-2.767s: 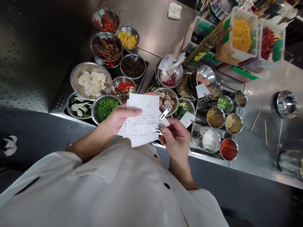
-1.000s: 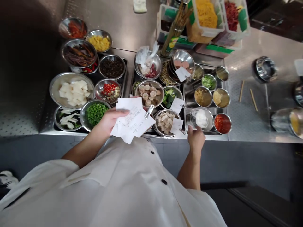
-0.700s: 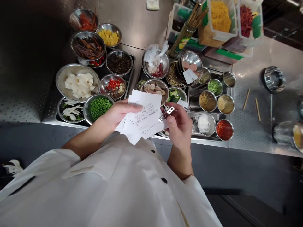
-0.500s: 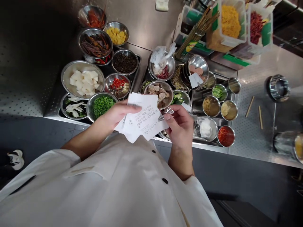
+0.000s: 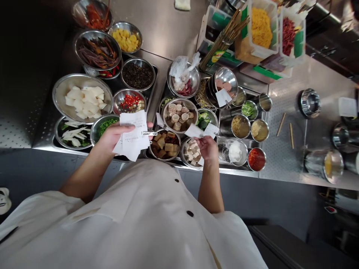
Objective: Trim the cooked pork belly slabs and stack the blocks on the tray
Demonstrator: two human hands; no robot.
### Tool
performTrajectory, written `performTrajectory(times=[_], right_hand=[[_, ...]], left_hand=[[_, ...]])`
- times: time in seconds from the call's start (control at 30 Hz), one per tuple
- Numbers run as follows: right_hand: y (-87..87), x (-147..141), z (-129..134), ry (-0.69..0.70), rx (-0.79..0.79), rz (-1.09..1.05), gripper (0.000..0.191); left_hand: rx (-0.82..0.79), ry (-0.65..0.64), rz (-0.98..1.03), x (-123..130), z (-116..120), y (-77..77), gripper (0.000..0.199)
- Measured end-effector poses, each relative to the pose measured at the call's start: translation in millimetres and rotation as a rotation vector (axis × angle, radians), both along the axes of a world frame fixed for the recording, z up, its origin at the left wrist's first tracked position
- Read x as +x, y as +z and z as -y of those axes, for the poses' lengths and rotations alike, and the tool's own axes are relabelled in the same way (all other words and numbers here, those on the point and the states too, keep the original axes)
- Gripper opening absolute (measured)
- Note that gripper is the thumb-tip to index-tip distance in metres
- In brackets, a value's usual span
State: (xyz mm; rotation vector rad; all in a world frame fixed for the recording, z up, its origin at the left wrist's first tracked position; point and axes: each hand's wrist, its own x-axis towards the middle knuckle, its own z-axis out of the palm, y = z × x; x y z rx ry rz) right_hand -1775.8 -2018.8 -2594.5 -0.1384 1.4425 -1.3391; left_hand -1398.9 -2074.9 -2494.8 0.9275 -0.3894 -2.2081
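1. While the left hand (image 5: pixel 110 136) grips printed white paper slips (image 5: pixel 134 135) with a silver metal clip (image 5: pixel 149 133), separating seems the step.
2. The right hand (image 5: pixel 209 148) pinches one white slip (image 5: pixel 194 130) near steel bowls (image 5: pixel 183 154); moving it likely needs a light hold.

**Much Covered, Some Cropped**

At centre left, print on the paper slips (image 5: pixel 134 132) is too small to read; they and the left hand (image 5: pixel 110 135) hide some chopped greens (image 5: pixel 104 126). At centre, the right hand (image 5: pixel 209 148) (fingertips blurred) covers one edge of a single slip (image 5: pixel 194 130) and part of a bowl of white cubes (image 5: pixel 183 154). The left edge crops a shoe (image 5: pixel 4 200).
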Motion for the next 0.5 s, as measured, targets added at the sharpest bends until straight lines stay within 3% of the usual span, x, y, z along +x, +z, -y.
performTrajectory(times=[0.17, 0.3, 0.5], right_hand=[[-17.5, -26, 35, -0.209, -0.069, 0.087, 0.009], [-19.3, -28, 62, -0.274, -0.047, 0.13, 0.028], [-22.1, -19, 116, -0.139, -0.052, 0.174, 0.023]], left_hand=[[0.015, 0.002, -0.012, -7, 3, -4.8, 0.067], [0.007, -0.016, 0.007, -8, 4, -5.5, 0.071], [0.027, 0.007, 0.011, -3, 1, -11.8, 0.076]])
